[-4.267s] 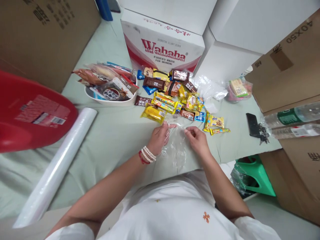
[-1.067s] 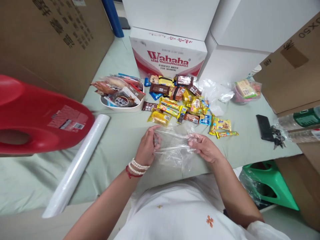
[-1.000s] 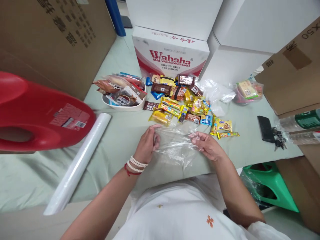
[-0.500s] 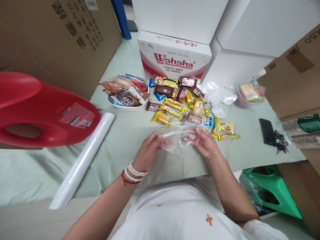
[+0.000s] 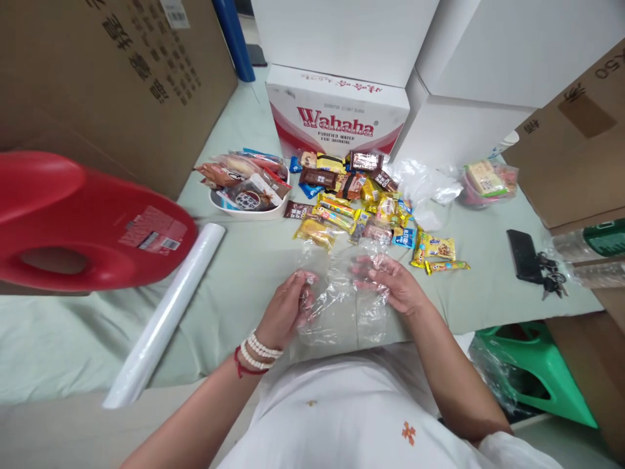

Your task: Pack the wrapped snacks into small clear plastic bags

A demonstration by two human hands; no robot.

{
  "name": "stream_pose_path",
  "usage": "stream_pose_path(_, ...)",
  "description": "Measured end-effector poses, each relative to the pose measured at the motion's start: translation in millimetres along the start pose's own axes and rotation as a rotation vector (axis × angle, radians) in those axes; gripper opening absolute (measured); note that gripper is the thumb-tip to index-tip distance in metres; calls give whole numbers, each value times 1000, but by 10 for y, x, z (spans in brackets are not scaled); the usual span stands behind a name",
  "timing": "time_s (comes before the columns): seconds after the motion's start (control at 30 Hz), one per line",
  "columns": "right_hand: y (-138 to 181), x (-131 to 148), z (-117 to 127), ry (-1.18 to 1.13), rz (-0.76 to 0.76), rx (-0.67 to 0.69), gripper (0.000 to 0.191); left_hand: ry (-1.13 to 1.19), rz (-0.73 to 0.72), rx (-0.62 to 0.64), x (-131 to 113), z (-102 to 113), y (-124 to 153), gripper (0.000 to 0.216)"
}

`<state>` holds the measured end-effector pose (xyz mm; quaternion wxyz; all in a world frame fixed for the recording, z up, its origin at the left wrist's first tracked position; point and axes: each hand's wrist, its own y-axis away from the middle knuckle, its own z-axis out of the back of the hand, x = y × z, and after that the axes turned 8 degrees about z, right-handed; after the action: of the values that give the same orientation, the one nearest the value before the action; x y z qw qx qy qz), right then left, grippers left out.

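A clear plastic bag (image 5: 342,306) stretches between my two hands over the front of the table. My left hand (image 5: 288,306) grips its left side, with the fingers curled at the film. On the other side my right hand (image 5: 390,283) holds the bag, its fingers partly seen through the plastic. Just beyond the bag lies a pile of wrapped snacks (image 5: 336,218), with brown, yellow and blue wrappers. A yellow snack pack (image 5: 315,231) is nearest the bag's far edge. Left of the pile, a white bin (image 5: 258,212) holds several packaged foods.
A roll of white film (image 5: 166,319) and a red plastic stool (image 5: 107,221) lie to the left. At the back stands a Wahaba-style water carton (image 5: 336,120). A phone (image 5: 523,255) and keys (image 5: 551,277) rest at right, near plastic bottles (image 5: 586,247). A green stool (image 5: 541,378) is below.
The bag has gone from bunched between my fingers to spread out and hanging lower toward me. Both hands stay in nearly the same place. The snacks have not moved.
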<state>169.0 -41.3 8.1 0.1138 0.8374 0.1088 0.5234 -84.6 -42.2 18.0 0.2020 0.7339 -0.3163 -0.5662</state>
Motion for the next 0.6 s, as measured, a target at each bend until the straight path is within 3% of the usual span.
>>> stream_pose_path(0.17, -91, 23, 62, 55, -63, 0, 47, -96, -36, -144, 67, 224, 2, 50)
stream_pose_path(0.23, -130, 20, 58, 60, -66, -1, 49, -253, -110, -281, 102, 328, 27, 49)
stream_pose_path(0.3, -161, -3, 28, 71, -80, 3, 50, -527, -316, -519, 117, 394, 86, 51)
stream_pose_path(0.37, -188, -42, -16, 110, -94, 3, 52, -851, -609, -785, 100, 406, 157, 56)
stream_pose_path(0.4, -202, -65, -37, 138, -97, -1, 52, -1008, -758, -853, 81, 392, 183, 54)
stream_pose_path(0.43, -215, -88, -54, 169, -98, -5, 52, -1154, -888, -848, 57, 368, 193, 48)
stream_pose_path(0.5, -238, -126, -73, 229, -100, -5, 52, -1402, -1029, -658, 15, 309, 148, 42)
stream_pose_path(0.57, -246, -141, -64, 272, -89, -9, 51, -1568, -1001, -420, 10, 264, 14, 48)
stream_pose_path(0.6, -240, -138, -49, 288, -66, -19, 49, -1617, -940, -358, 28, 256, -75, 52)
